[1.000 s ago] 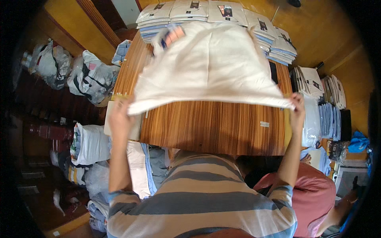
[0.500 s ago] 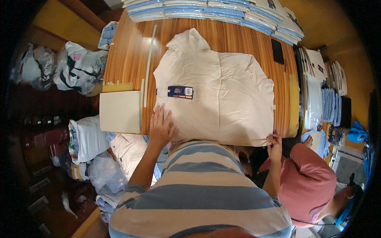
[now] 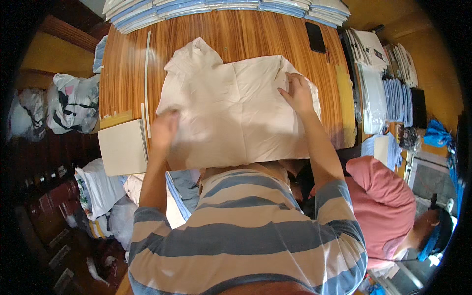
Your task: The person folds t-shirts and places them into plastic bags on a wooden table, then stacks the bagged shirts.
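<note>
A cream garment [image 3: 236, 118] lies spread over the wooden table in front of me, wrinkled, with one part sticking up toward the far left. My left hand [image 3: 165, 129] is over its left edge, smeared by motion, so its fingers cannot be read. Toward the far right part of the cloth is my right hand [image 3: 299, 94], thumb and fingers apart, with the fingertips at the fabric near its folded right edge. No label shows on the upper face of the garment.
Packed shirts [image 3: 211, 6] line the table's far edge. A black phone [image 3: 315, 37] lies far right; a cream board [image 3: 123, 148] sits at the left edge by a white strip [image 3: 147, 83]. Bagged goods [image 3: 73, 103] stand left. A person in a red top [image 3: 381, 211] is close on my right.
My right hand has gone from the garment's near right corner up to its far right part. The dark label has gone from sight. My left hand has risen slightly, and the view has shifted.
</note>
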`<action>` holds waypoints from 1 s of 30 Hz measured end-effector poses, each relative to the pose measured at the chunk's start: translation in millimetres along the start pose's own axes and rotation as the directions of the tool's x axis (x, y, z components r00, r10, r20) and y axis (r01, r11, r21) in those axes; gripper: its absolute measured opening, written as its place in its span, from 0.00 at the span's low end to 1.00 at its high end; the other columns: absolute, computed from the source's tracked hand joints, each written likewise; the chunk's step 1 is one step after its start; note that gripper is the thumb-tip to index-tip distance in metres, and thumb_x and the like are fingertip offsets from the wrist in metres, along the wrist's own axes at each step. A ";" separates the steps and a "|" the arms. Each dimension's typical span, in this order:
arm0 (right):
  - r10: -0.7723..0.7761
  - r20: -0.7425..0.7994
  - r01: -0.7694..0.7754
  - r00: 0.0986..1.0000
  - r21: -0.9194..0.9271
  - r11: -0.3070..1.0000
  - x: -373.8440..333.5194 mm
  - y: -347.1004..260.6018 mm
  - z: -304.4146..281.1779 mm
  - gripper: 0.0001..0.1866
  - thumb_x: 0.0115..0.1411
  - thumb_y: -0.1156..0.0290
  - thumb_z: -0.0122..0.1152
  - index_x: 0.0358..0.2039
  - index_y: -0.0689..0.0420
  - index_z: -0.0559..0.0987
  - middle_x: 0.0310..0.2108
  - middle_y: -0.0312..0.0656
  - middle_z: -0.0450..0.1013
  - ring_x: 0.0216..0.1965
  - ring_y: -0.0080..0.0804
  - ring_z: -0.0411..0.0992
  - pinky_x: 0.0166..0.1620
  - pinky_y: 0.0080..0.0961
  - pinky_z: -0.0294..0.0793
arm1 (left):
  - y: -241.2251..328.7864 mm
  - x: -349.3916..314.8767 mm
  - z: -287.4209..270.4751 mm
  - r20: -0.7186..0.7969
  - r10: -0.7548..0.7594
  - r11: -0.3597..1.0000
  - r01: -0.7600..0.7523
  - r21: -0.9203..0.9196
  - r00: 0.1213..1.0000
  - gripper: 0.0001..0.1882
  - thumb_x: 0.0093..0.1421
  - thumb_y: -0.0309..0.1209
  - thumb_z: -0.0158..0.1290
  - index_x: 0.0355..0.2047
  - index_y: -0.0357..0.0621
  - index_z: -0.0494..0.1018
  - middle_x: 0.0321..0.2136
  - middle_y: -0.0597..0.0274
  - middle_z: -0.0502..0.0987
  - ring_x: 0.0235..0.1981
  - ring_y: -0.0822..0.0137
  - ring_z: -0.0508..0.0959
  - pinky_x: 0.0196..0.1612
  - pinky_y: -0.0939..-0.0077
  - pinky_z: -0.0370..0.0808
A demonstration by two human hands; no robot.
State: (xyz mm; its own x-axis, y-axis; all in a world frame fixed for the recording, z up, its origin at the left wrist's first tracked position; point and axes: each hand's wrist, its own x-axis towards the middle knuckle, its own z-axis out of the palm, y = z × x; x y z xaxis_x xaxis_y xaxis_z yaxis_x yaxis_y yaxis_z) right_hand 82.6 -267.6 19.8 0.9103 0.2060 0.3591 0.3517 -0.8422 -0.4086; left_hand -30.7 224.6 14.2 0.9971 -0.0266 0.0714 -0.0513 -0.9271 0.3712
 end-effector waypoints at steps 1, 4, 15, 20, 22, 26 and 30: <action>0.065 0.095 -0.063 0.993 -0.027 0.998 15.4 17.6 0.8 0.21 0.62 0.62 0.67 0.51 0.63 0.80 0.53 0.57 0.76 0.54 0.55 0.75 0.56 0.45 0.76 | -11.5 8.7 -6.5 -0.093 -0.143 0.980 0.128 -0.149 0.985 0.17 0.70 0.38 0.56 0.49 0.37 0.78 0.42 0.46 0.84 0.39 0.51 0.84 0.47 0.58 0.79; 0.316 0.197 -0.313 0.928 -0.044 0.949 51.7 70.7 -1.8 0.22 0.66 0.60 0.62 0.53 0.63 0.79 0.48 0.58 0.78 0.51 0.57 0.76 0.53 0.47 0.77 | -59.9 27.4 -27.1 -0.138 -0.467 0.635 0.223 -0.740 0.873 0.25 0.70 0.40 0.57 0.57 0.31 0.74 0.48 0.38 0.82 0.49 0.46 0.83 0.54 0.58 0.78; 0.069 0.150 -0.050 0.986 -0.123 0.991 28.4 72.4 23.4 0.37 0.73 0.46 0.48 0.70 0.62 0.65 0.71 0.59 0.60 0.73 0.61 0.56 0.73 0.54 0.53 | 58.8 -3.9 42.2 -0.196 -0.157 0.960 0.196 0.200 0.968 0.31 0.69 0.46 0.49 0.70 0.52 0.66 0.74 0.49 0.57 0.76 0.42 0.52 0.75 0.39 0.43; 0.174 0.171 -0.111 0.970 -0.326 0.939 51.8 108.6 20.5 0.41 0.73 0.38 0.39 0.74 0.56 0.61 0.77 0.49 0.51 0.77 0.57 0.45 0.75 0.58 0.44 | 65.8 51.1 29.4 -0.034 -0.071 0.979 0.076 0.187 0.997 0.32 0.71 0.53 0.47 0.72 0.61 0.64 0.77 0.56 0.53 0.77 0.42 0.48 0.75 0.37 0.40; -0.019 0.223 0.070 0.975 -0.224 0.972 55.7 93.9 27.0 0.41 0.73 0.37 0.38 0.75 0.54 0.59 0.77 0.49 0.51 0.77 0.57 0.46 0.75 0.58 0.45 | 59.9 80.3 47.0 0.018 -0.081 0.987 0.078 0.139 0.997 0.32 0.71 0.54 0.48 0.72 0.64 0.64 0.77 0.58 0.54 0.77 0.42 0.48 0.75 0.35 0.39; 0.056 0.135 -0.002 0.989 -0.372 0.928 77.7 109.6 43.3 0.41 0.73 0.36 0.38 0.76 0.50 0.58 0.77 0.51 0.50 0.77 0.56 0.46 0.75 0.57 0.45 | 31.0 146.8 60.1 -0.042 0.003 0.956 0.009 0.294 0.999 0.34 0.70 0.59 0.47 0.73 0.68 0.62 0.77 0.62 0.52 0.77 0.42 0.47 0.72 0.26 0.38; 0.053 0.069 -0.021 0.996 -0.398 0.917 90.0 108.6 50.1 0.41 0.72 0.37 0.40 0.76 0.51 0.59 0.77 0.51 0.50 0.77 0.56 0.48 0.75 0.59 0.46 | 18.5 184.1 60.9 -0.092 0.095 0.955 -0.064 0.290 0.991 0.31 0.72 0.56 0.44 0.73 0.69 0.61 0.77 0.62 0.53 0.77 0.44 0.48 0.75 0.33 0.40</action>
State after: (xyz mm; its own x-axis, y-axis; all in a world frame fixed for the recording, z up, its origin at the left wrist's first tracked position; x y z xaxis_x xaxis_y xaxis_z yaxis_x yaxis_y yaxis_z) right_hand 213.6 -315.5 -34.3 0.9408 0.1947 0.2776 0.2160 -0.9752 -0.0481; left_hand 155.4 179.8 -22.2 0.9784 -0.0798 0.1908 -0.0968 -0.9920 0.0813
